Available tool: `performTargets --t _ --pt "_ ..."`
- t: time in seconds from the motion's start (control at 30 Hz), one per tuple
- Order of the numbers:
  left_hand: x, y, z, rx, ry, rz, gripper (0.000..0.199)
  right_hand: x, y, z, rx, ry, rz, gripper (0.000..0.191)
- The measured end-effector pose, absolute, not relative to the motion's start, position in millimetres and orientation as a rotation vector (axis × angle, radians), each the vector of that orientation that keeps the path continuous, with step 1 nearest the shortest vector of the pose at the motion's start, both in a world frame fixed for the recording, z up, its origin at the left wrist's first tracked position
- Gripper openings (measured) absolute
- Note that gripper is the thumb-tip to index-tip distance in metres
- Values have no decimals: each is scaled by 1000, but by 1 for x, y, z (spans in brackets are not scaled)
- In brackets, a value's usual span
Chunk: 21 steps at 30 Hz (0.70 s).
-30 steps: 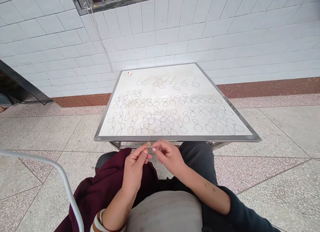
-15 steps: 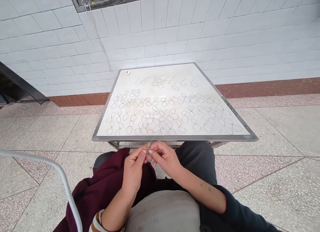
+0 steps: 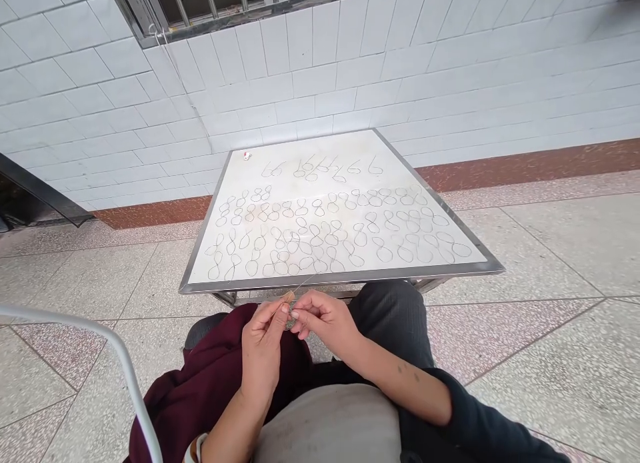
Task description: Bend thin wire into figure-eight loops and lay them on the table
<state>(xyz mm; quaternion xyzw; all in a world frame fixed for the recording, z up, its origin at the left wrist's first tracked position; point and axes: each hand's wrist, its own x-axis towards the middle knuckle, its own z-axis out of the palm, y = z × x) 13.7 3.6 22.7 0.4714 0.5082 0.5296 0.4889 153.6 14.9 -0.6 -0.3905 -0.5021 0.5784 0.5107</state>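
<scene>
My left hand point(image 3: 263, 343) and my right hand point(image 3: 325, 322) meet in front of my body, above my lap. Their fingertips pinch a small coil of thin wire point(image 3: 289, 322), partly hidden by my fingers. A fine straight end of the wire point(image 3: 305, 283) rises from the coil towards the table. Just beyond my hands, several figure-eight wire loops point(image 3: 384, 250) lie in rows on a white table top with a steel frame point(image 3: 340, 278). Neither hand touches the table.
A small red-and-white object point(image 3: 247, 155) lies at the table's far left corner. A curved white metal rail point(image 3: 95, 331) runs along the lower left. Maroon cloth point(image 3: 170, 400) covers my left side. A tiled wall stands behind the table, above a terrazzo floor.
The whole scene has shifted slightly left and tilted as my head moved. My hands still pinch the wire, and their fingers have shifted slightly around the coil.
</scene>
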Motion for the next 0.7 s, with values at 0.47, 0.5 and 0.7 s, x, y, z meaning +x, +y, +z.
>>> performTargets --t 0.47,0.5,0.7 --pt "11 1 24 1040 1177 1216 21 164 22 1 -901 -1038 1372 19" --pt "11 1 23 1016 1173 1197 21 164 23 1 -875 -1011 1399 18" --pt "15 1 20 918 1178 1226 22 153 18 -1 -755 -872 1423 17"
